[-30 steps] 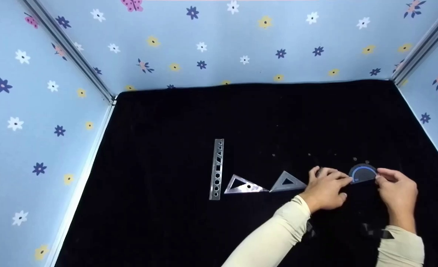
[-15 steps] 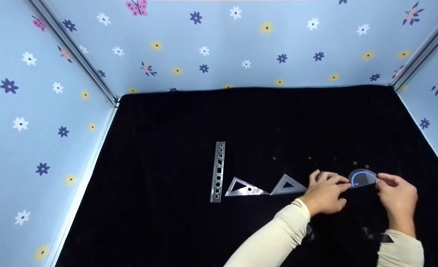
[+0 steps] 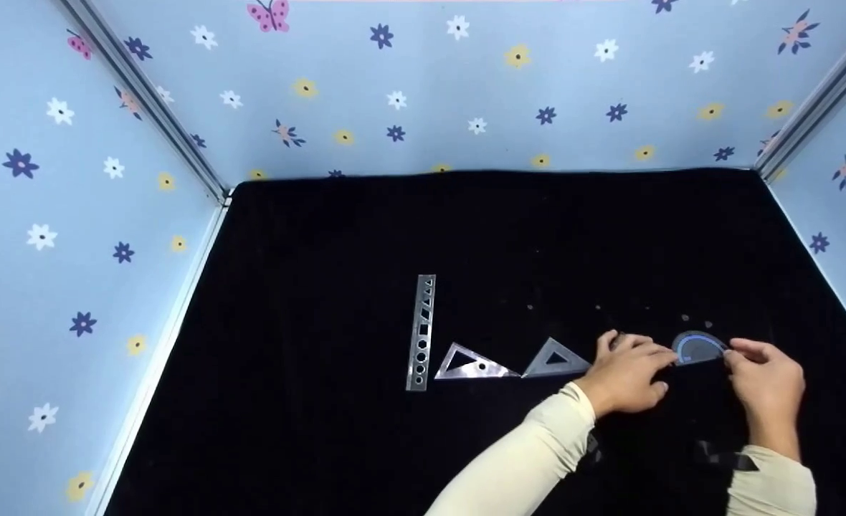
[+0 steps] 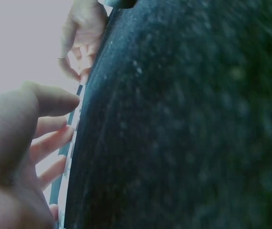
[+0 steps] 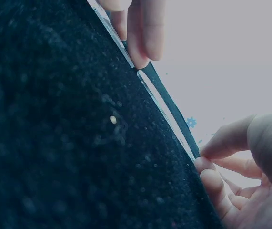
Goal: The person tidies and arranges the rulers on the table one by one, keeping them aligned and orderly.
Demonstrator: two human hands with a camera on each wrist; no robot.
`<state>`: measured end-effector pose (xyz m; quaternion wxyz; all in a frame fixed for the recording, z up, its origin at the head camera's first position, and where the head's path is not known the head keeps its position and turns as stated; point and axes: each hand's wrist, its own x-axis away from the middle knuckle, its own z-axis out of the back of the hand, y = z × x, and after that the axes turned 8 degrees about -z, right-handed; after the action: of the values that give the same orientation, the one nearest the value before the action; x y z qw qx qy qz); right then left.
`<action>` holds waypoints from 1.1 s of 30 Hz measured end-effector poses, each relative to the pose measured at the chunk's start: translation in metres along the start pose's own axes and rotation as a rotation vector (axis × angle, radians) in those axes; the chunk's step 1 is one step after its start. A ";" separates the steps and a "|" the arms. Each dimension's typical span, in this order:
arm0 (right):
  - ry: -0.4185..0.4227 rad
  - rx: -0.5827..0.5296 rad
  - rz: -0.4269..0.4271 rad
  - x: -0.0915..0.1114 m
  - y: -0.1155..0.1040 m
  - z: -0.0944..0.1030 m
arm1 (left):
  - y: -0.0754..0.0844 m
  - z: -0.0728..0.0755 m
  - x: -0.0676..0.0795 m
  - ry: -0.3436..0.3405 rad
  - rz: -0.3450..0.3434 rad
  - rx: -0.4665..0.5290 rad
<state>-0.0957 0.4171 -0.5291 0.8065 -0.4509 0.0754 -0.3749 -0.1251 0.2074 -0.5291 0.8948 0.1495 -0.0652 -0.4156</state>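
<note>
A clear protractor (image 3: 701, 352) with a blue arc lies between my two hands on the black cloth. My right hand (image 3: 768, 376) pinches its right corner between thumb and index finger. My left hand (image 3: 627, 374) lies palm down with loosely spread fingers, the fingertips (image 5: 140, 59) at the protractor's left end. Under those fingers runs the clear edge of another flat piece (image 5: 113, 33), mostly hidden by the hand. Just left of this hand lies a clear set square (image 3: 555, 358), its right corner close to the wrist.
A longer set square (image 3: 474, 364) lies further left, its tip meeting the other one's corner. Beside it a clear stencil ruler (image 3: 421, 333) with cut-out shapes points away from me. Small specks dot the black cloth (image 3: 322, 287). Flowered blue panels (image 3: 423, 86) enclose the back and sides.
The head view has tilted slightly, so everything sits lower in it. The protractor has come a little nearer to me and looks flatter, with the right hand following. The left hand stays in place.
</note>
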 end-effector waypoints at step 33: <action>-0.204 -0.607 0.013 0.004 -0.025 -0.007 | -0.060 0.033 0.035 0.361 0.027 0.190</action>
<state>-0.1091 0.4019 -0.5122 0.6409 -0.7056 0.1055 -0.2833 -0.1538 0.1373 -0.5174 0.8793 0.3043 0.0553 -0.3621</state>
